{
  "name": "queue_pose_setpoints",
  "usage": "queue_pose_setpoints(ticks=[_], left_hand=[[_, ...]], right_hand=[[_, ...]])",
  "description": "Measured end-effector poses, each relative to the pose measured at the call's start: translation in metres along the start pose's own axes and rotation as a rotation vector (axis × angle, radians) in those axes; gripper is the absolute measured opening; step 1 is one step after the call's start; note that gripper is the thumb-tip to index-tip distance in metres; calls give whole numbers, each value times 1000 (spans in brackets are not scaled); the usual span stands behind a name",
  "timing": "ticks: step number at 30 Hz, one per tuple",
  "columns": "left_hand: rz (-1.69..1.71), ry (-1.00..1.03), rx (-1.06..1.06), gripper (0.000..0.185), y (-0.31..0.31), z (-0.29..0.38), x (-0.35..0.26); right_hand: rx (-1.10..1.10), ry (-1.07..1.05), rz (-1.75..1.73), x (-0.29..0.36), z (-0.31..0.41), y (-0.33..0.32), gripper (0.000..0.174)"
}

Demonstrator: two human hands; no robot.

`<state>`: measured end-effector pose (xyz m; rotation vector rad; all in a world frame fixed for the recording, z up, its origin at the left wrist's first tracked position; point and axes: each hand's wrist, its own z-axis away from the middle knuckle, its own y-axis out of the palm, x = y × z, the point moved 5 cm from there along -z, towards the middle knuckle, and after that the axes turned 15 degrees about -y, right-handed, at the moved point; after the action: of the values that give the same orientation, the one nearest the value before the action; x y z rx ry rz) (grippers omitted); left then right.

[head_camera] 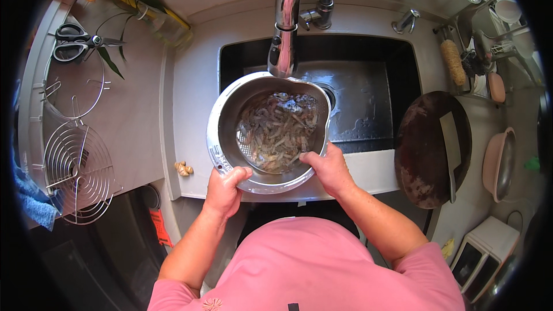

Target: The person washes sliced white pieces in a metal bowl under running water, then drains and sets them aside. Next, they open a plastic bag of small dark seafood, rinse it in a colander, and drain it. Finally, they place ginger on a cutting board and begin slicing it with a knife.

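Observation:
A stainless steel bowl (264, 185) with small strainer holes in its wall is held over the front left part of the sink. Raw shrimp (276, 129) lie in water inside it. My left hand (224, 190) grips the rim at the lower left, its thumb over the edge. At the lower right, my right hand (330, 168) clasps the rim, with the thumb reaching inside near the shrimp. The chrome faucet head (281, 54) hangs just above the bowl's back rim; no stream of water from it can be made out.
The black sink (354, 95) lies behind and right of the bowl. A cleaver (450, 147) rests on a round dark cutting board (414, 151) at the right. Ginger (183, 168) sits left of the bowl. Kitchen scissors (88, 42) and wire racks (77, 168) are farther left.

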<state>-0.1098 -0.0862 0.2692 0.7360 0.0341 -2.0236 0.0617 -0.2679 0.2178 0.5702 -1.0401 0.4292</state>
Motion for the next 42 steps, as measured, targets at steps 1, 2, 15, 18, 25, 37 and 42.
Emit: queue_pose_setpoints(ticks=[1,2,15,18,25,37,42], left_hand=[[-16,3,-9,28,-1,0,-2],[-32,6,-18,26,-4,0,-5],[-102,61,-115,14,16,27,-42],[-148,69,-112,13,25,34,-50],[-184,118,-91,19,26,34,-51],[-240,107,-70,35,28,31,-47],[-251,68,-54,53,30,31,-48]], right_hand=[[22,-64,60,4,-1,-1,42],[44,-128,120,8,-1,-2,42],[-284,-202,-576,6,-88,-46,57],[-241,-183,-719,2,-93,-35,53],[-299,-98,-786,-17,-89,-28,44],[-392,-71,-394,-28,-86,-50,42],[-282,-18,-258,-20,-81,-55,38]])
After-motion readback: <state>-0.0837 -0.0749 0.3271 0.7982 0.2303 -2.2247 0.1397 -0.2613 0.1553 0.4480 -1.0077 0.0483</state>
